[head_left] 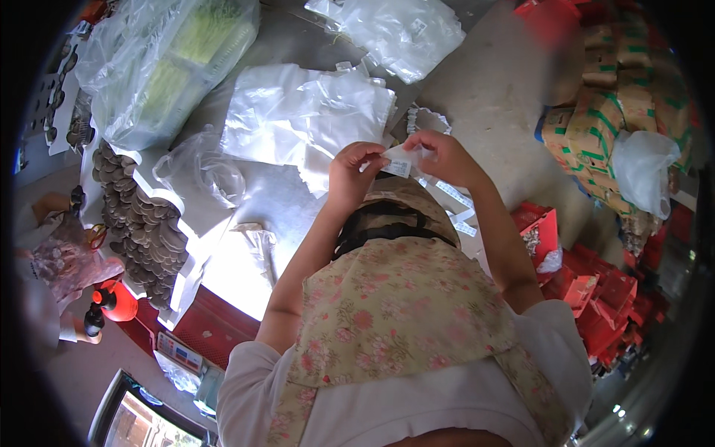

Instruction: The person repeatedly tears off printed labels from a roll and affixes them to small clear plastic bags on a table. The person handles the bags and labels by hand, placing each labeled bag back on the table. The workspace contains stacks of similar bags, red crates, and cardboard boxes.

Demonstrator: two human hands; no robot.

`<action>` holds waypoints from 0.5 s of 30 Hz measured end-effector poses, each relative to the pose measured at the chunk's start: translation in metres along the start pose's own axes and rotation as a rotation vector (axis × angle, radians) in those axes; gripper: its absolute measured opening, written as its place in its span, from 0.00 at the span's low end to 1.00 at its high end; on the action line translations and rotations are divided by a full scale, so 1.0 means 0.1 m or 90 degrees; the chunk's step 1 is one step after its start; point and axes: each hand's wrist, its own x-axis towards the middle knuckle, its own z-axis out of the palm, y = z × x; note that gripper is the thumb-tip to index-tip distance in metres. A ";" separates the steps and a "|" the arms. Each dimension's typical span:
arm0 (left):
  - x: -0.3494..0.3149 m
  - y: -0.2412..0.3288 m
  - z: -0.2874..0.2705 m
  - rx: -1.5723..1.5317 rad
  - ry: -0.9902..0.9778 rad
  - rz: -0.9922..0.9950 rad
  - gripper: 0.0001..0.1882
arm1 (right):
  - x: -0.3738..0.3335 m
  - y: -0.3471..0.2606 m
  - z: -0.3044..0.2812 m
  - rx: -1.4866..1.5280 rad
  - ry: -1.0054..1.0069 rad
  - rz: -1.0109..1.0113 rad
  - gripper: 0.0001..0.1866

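Note:
Both my hands are raised in front of my floral apron (395, 305), close together at the edge of the work surface. My left hand (353, 173) pinches one side of a small white printed label (398, 165). The fingertips of my right hand (447, 158) are closed on its other side. Below my right hand hangs a strip of similar labels (456, 197), and a white curled strip (427, 119) lies just beyond it. A stack of clear plastic bags (272, 112) lies flat to the left of my hands.
More clear bags (402, 33) lie farther back. At left are a large bag of green vegetables (182, 71), a white foam box of mushrooms (141, 223) and a scale (179, 350). Cardboard boxes (596, 127) and red crates (588, 283) stand at right. Another person (52, 253) is at far left.

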 end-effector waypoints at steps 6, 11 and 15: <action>-0.11 0.00 -0.01 0.070 -0.030 0.001 0.12 | -0.07 -0.02 0.18 -0.134 0.067 -0.079 0.19; -0.04 -0.02 -0.07 0.050 -0.057 -0.011 0.12 | -0.06 -0.02 0.20 -0.206 0.082 -0.137 0.20; 0.01 0.02 -0.09 -0.010 -0.050 -0.008 0.13 | -0.07 -0.05 0.21 -0.288 0.110 -0.213 0.16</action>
